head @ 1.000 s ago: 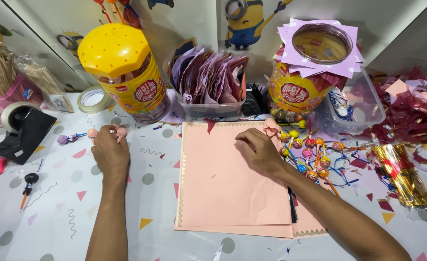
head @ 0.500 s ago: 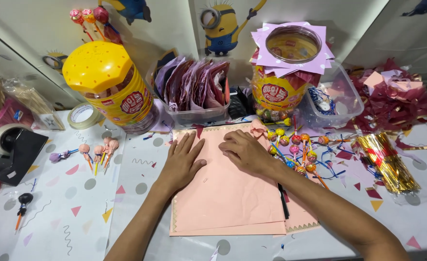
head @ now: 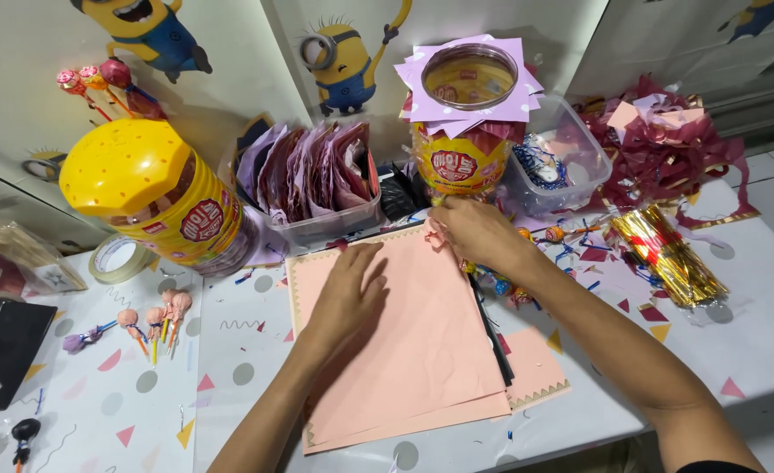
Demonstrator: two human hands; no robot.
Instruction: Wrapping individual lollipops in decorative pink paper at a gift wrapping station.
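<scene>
On confetti-print tabletop [head: 737, 350]: left hand [head: 348, 293] flat, spread on pink paper [head: 404, 350]; right hand [head: 479, 232] pinching its top edge.

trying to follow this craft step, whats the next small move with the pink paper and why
Probably peel the top sheet up at its far corner. The right hand pinches the far edge of the pink paper, and the left hand lies flat on the stack, pinning it.

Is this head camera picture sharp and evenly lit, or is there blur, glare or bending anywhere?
Head view: light is soft and even, with faint shadows under the left hand and right hand on the pink paper. The right fingertips look slightly blurred. Glare glints off the gold foil strips and the yellow jar lid. The wide lens tilts the cabinet lines outward near the edges.
</scene>
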